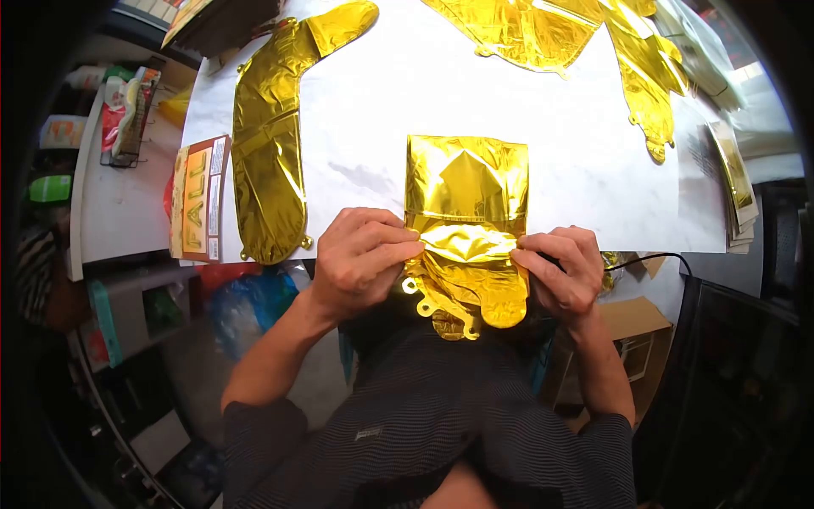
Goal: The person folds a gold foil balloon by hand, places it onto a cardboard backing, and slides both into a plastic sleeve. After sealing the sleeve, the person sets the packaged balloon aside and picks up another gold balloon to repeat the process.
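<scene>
A gold foil balloon [468, 182], flat and partly folded, lies over the front edge of the white table, its lower end with small tabs hanging towards my body. My left hand [360, 259] pinches its left edge between thumb and fingers. On the opposite edge, my right hand [564, 267] has a similar pinch. Between both hands the foil is creased and bunched. Left of it lies a long, bent gold foil balloon [270, 153], flat, apart from my hands. Farther back is another gold foil piece [530, 34], cut off by the top of the view.
A printed package [199, 199] with large letters lies at the table's left edge. More gold foil [649, 93] and stacked flat packets [733, 178] are on the right. Below the table stand a cardboard box [636, 327] and a blue plastic bag [242, 310]. A black cable [653, 256] crosses the right edge.
</scene>
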A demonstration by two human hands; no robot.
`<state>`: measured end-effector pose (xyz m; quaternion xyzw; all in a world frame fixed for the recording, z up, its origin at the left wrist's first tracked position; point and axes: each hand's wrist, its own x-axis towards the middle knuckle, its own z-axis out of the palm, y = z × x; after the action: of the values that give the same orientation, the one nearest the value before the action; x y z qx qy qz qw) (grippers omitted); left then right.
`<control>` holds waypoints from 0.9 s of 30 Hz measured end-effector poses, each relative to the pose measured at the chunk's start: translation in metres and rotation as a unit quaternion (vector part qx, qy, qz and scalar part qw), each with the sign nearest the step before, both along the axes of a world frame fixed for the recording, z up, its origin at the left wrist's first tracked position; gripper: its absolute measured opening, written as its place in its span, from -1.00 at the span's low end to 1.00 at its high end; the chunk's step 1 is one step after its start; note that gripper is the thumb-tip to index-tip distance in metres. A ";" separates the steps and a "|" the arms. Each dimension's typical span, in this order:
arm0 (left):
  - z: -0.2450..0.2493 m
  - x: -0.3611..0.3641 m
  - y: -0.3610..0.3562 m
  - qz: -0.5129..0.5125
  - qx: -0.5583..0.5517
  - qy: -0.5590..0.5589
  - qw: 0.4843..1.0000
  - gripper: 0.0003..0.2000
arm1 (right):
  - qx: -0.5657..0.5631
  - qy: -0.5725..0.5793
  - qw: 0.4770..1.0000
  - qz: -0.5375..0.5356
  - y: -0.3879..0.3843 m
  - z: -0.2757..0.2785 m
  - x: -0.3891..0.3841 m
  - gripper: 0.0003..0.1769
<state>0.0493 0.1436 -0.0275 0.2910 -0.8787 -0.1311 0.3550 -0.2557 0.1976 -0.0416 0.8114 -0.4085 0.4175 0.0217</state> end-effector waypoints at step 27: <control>0.010 -0.002 -0.003 0.019 0.061 -0.006 0.998 -0.79 | 0.213 -0.059 0.975 -0.033 -0.003 0.027 0.005 -0.76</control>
<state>0.0470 0.1409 -0.0174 0.3292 -0.8656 -0.1758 0.3338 -0.2508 0.1941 -0.0149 0.7570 -0.5156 0.3671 -0.1623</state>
